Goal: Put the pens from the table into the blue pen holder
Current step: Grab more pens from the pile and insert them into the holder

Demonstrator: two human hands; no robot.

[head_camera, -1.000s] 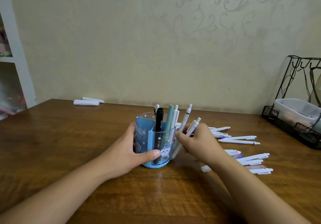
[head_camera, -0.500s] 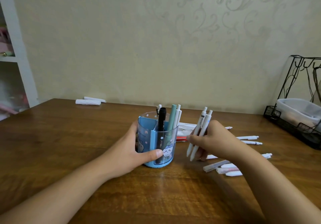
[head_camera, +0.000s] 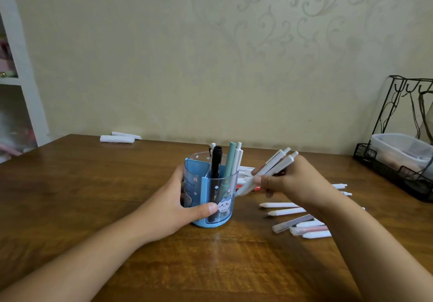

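We took the blue pen holder [head_camera: 212,192] as our landmark; it stood upright on the wooden table [head_camera: 82,196], and every place below is given rel. to it. Our left hand [head_camera: 174,208] was wrapped round its left side, thumb across the front wall and the other fingers behind, so clenched on the holder to steady it. Inside, in the compartment on the right of the blue divider, stood a black pen [head_camera: 215,172], a teal pen [head_camera: 228,163] and at least one white pen, all nearly upright; the left compartment looked empty, as far as we could tell.

Our right hand [head_camera: 290,182] was just to the right of the holder, approx. at rim height, its fingers closed on a small bundle of white pens [head_camera: 269,171]; two or three, we could not count exactly. The bundle's long axis ran diagonally; the clicker ends pointed up and away to the right, the lower ends pointed down-left at the holder's right wall, near it but w/o touching, we think. So the tips were beside the wall and not above the opening; in our judgement the bundle needed to be lifted and turned more upright before it could drop in.

More loose pens [head_camera: 302,224] lay flat on the table to the right of the holder, some nearer us, some behind the right hand; so much of the task remained.
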